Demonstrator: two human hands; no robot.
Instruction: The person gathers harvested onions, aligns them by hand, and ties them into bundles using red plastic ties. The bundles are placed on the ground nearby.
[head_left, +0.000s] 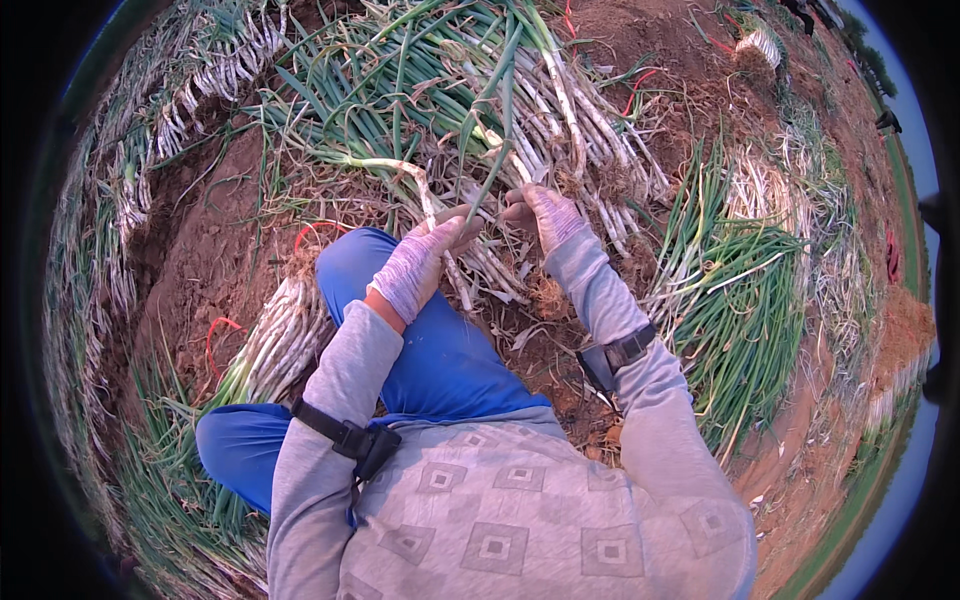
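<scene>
My left hand (424, 259), in a pale knit glove, is closed around a green onion (421, 184). Its white stalk bends sharply above the hand, and the root end (459, 283) sticks out below. My right hand (547, 214), gloved too, is just to the right with its fingers curled toward the left one. A pale stalk (516, 161) reaches its fingertips; whether they grip it or a leaf is unclear. A long green leaf (495, 165) runs down between both hands. Beyond them lies a loose pile of green onions (442, 82), white root ends to the right.
A bundle of green onions (281, 341) lies left of my knee, near red ties (217, 337). Another heap (739, 300) is at the right. Rows of onions (217, 75) line the far left. Bare soil (199, 232) and dry peelings (529, 334) surround me.
</scene>
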